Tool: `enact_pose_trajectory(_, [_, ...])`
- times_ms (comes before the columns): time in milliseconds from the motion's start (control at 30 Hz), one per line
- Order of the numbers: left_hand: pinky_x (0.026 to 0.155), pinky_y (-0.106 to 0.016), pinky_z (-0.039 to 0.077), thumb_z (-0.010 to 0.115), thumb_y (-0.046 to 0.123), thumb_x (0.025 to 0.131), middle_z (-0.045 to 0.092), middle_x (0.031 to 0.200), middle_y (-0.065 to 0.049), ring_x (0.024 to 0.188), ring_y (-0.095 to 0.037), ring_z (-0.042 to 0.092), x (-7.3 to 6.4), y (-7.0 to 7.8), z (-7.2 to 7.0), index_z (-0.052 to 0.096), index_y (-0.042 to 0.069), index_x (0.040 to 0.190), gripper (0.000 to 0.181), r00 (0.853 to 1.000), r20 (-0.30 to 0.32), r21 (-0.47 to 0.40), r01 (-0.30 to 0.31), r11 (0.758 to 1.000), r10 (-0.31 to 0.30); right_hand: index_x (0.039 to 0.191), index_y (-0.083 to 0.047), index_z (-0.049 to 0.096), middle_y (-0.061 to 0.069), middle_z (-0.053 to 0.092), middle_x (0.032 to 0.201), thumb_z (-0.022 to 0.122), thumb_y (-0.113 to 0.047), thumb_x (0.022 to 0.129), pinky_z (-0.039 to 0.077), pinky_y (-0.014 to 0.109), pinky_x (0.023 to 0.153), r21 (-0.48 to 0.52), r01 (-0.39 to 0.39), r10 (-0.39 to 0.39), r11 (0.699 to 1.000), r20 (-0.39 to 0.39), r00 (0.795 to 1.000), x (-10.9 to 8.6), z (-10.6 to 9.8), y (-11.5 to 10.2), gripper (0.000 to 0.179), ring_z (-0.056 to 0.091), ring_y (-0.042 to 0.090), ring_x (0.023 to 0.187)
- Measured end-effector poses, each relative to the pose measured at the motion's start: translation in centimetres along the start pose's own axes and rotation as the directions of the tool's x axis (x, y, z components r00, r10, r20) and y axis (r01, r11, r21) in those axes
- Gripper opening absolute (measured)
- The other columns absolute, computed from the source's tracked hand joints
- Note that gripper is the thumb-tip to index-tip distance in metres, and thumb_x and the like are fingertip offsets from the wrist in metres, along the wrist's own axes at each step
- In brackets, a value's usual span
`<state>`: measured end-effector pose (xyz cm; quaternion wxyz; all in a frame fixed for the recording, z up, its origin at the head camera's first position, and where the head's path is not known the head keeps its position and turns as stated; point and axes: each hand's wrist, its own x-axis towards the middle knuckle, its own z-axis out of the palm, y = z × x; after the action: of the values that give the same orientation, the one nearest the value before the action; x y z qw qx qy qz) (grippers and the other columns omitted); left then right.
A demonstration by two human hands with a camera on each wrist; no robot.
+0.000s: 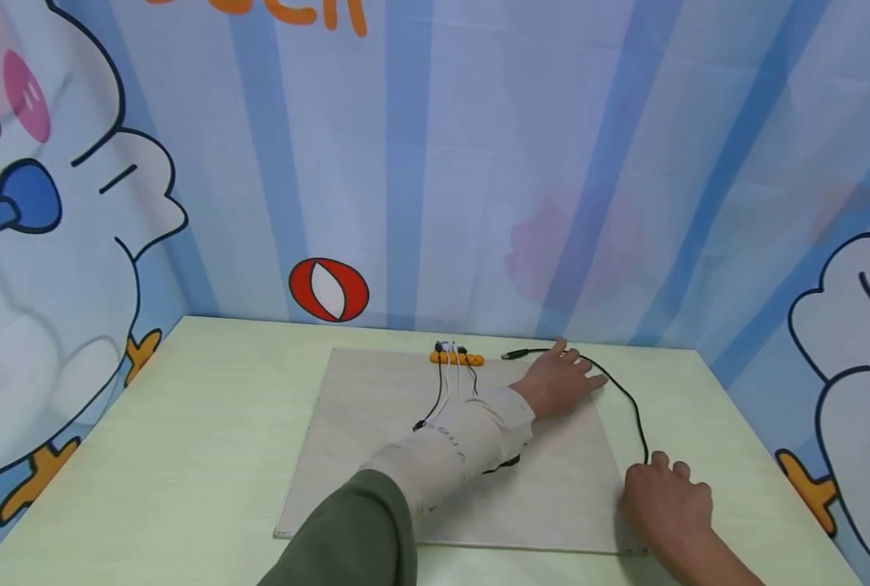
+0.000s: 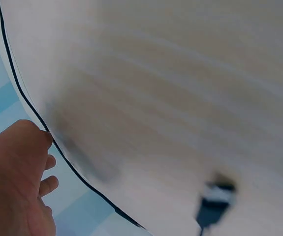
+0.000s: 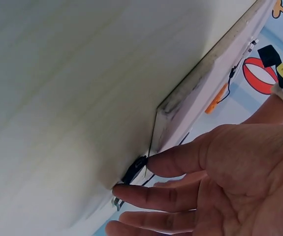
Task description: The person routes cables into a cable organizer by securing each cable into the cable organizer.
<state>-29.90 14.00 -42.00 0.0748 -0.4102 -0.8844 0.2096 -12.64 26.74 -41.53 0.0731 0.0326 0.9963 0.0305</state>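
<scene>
A black cable [image 1: 628,392] curves along the right side of a pale board [image 1: 552,496]. Its far end carries a black plug [image 1: 513,355], lying behind the board's back edge. My left hand [image 1: 559,381] reaches over to the cable near that plug; in the left wrist view its fingers are extended and a fingertip touches the cable [image 2: 33,109]. Beside the board's front right corner, my right hand [image 1: 669,500] pinches the cable's other end, a black connector [image 3: 134,169], between thumb and index finger. The other right fingers lie fairly straight.
An orange holder [image 1: 458,359] at the board's back edge carries several black and white cable ends. Their leads run under my left forearm. A dark connector [image 2: 217,199] lies on the board, blurred. A striped cloth backdrop [image 1: 464,163] stands behind the table [image 1: 222,407].
</scene>
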Motion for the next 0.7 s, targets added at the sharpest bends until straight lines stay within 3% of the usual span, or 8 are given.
enact_pose_trajectory(200, [0.141,-0.042,0.026,0.040,0.024,0.125,0.051,0.173,0.017,0.163,-0.012,0.046,0.7,1.5,-0.6,0.032,0.047,0.176,0.056,1.000,-0.016,-0.026,0.000,1.000,0.000,0.095,0.002,0.075,0.023,0.061,0.094,0.060,-0.002,0.106,0.059,0.064,0.074,-0.046,0.035,-0.038,0.998,-0.062,0.997,-0.2,0.4,-0.2,0.019,0.057,0.038,0.086])
enact_pose_trajectory(467, [0.139,-0.039,0.027,0.038,0.022,0.125,0.049,0.174,0.018,0.162,-0.011,0.044,1.2,2.6,-0.9,0.030,0.054,0.174,0.059,1.000,0.009,-0.064,-0.003,0.998,0.004,0.096,0.005,0.075,0.023,0.062,0.094,0.060,-0.001,0.105,0.060,0.063,0.072,-0.028,0.042,-0.044,0.999,-0.073,0.996,-0.2,0.3,-0.3,0.018,0.059,0.038,0.085])
enact_pose_trajectory(700, [0.132,-0.037,0.031,0.040,0.028,0.124,0.057,0.166,0.018,0.153,-0.010,0.052,1.8,2.5,-1.1,0.043,0.053,0.168,0.051,1.000,0.009,-0.121,0.008,0.993,-0.007,0.096,0.007,0.074,0.022,0.060,0.092,0.061,0.001,0.105,0.060,0.061,0.069,-0.024,0.035,-0.036,0.999,-0.072,0.997,-0.1,0.4,-0.4,0.017,0.057,0.036,0.082])
